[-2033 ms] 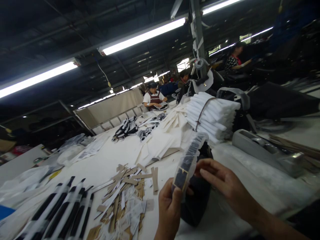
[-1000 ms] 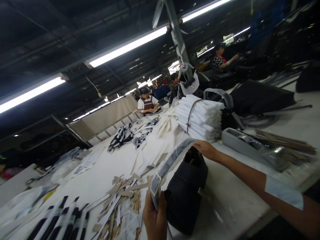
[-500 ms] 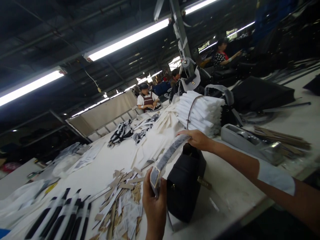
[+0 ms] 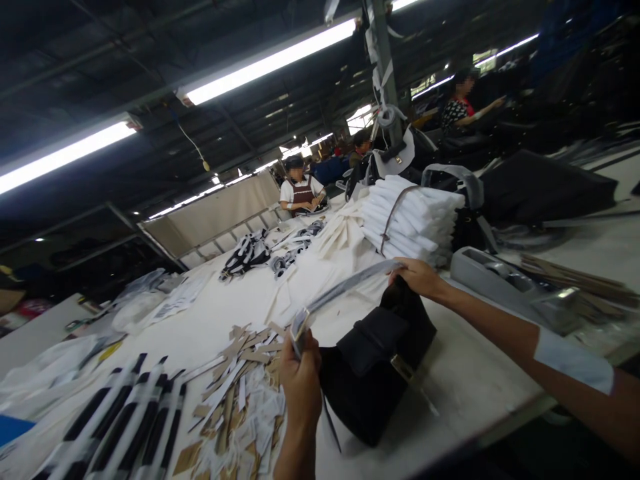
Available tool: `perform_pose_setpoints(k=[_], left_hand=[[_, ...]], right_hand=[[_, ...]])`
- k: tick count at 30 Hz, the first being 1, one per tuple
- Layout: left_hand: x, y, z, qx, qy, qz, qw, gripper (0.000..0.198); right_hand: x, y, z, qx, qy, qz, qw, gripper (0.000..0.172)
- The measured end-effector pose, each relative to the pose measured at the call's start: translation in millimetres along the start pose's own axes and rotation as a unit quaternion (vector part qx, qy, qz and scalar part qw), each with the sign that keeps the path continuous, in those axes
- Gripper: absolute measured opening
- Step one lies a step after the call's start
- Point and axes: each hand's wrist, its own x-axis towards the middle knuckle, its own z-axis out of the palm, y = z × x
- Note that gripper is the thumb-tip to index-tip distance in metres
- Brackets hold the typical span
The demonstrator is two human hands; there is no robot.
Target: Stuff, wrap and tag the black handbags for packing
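A black handbag with a front flap and a gold-coloured clasp stands tilted on the white worktable. Its strap, in a greyish translucent wrapping, arches above it. My left hand is closed around the strap's near end, beside a gold-coloured buckle. At the far end of the strap, my right hand pinches it above the bag's right side; its fingertips are partly hidden. A thin dark strip hangs below my left hand, against the bag's left side.
Cardboard and paper scraps lie left of the bag, near wrapped black strips. Behind are a tied stack of white padding, a grey tape dispenser and black-and-white straps. A co-worker sits at the table's far end.
The bag has turned so that more of its front flap and clasp shows. Both hands still hold the strap, my right hand now further right, and the strap is seen more edge-on.
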Motion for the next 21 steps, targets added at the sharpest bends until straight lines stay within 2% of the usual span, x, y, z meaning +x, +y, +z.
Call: perform_pose_setpoints(k=[2,5,7,9,11,13,16,18,19,21], left_hand=[[13.6,11.1,-3.3,-0.047,-0.040,-0.046,0.997,0.037],[34.2,13.7,-9.6,-0.005,-0.140,-0.115,0.983,0.052],[44.7,-1.3,-12.9,0.042,-0.171,-0.137,0.975,0.057],[51.2,-27.1,-15.7,0.081,-0.173,-0.147,0.970,0.058],[53.4,-54.4,-19.7,0.131,-0.166,-0.146,0.966,0.061],[51.0,-72.9,-26.0,0.186,-0.150,-0.126,0.963,0.066],[35.6,-71.0,-36.5,0.247,-0.139,-0.075,0.956,0.063],[16.0,-52.9,-39.3,0.272,-0.166,-0.037,0.947,0.052],[4.1,-41.9,-38.4,0.280,-0.195,-0.018,0.940,0.046],[-20.9,-22.9,-31.9,0.340,-0.321,0.083,0.880,0.046]], right_hand=[[3.9,-5.2,-11.8,-0.027,-0.031,0.030,0.999,0.027],[5.2,-6.5,-21.9,-0.066,-0.099,0.091,0.989,0.028],[1.1,-1.8,-19.4,-0.088,-0.143,0.137,0.976,0.030],[-6.7,5.9,-11.1,-0.107,-0.168,0.172,0.965,0.032],[-16.4,13.9,-2.0,-0.122,-0.170,0.185,0.960,0.037],[-27.1,19.3,2.9,-0.133,-0.153,0.173,0.964,0.045],[-48.6,18.7,0.8,-0.149,-0.112,0.108,0.977,0.054],[-68.7,12.6,-2.2,-0.157,-0.110,-0.003,0.981,0.053],[-80.0,8.5,-2.7,-0.160,-0.129,-0.071,0.976,0.053],[-102.7,0.5,-0.3,-0.172,-0.199,-0.196,0.945,0.057]])
